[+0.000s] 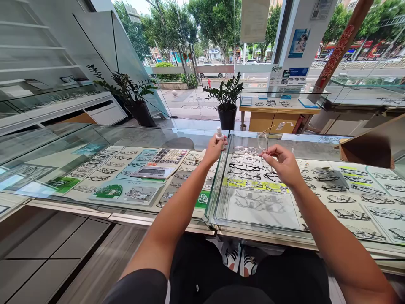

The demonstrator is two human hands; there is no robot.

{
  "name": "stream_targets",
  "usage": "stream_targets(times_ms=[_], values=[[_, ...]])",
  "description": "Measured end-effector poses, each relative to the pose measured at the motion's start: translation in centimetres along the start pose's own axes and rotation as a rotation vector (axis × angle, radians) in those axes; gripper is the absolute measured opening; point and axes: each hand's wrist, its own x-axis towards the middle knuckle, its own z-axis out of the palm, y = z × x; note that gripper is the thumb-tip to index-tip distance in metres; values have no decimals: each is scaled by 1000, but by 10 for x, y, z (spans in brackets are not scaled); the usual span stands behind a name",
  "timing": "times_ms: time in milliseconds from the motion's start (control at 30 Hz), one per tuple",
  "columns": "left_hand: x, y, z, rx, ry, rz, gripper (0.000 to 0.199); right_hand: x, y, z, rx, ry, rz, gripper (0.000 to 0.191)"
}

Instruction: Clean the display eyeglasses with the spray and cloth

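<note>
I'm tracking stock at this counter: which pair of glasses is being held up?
The thin-rimmed pair of glasses with a white tag, pinched in the right hand; the other pairs lie on display, unheld.

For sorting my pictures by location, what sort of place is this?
Probably an optician's shop: clear-glass display counters hold rows of thin-framed eyeglasses, and the right hand holds round thin-rimmed glasses with a small white tag.

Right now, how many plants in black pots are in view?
2: the left plant beyond the glass counter, and the middle plant beyond the left hand. Others could be hidden.
</note>
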Motion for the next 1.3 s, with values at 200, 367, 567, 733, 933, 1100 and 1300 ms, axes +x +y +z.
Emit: stream_targets(times_ms=[200, 367, 567, 733, 933, 1100, 1300], values=[[-31, 45, 13, -599, -343, -72, 53, 2, 0, 1, 165, 38, 87, 25], [-46, 63, 17, -760, -416, -186, 71, 2, 0, 3, 245, 19, 122, 24], [-49, 53, 29, -609, -306, -70, 51, -1, -1, 9, 256, -14, 164, 27], [-57, 45, 39, -184, -151, 174, 40, -7, 0, 21, 277, -87, 186, 27], [-63, 45, 43, 26, -57, 302, 37, -13, 0, 31, 287, -137, 188, 29], [-63, 46, 42, 73, 5, 352, 39, -13, 0, 31, 319, -135, 186, 27], [-63, 45, 41, 118, 31, 400, 39, -14, -2, 30, 380, -164, 207, 25]])
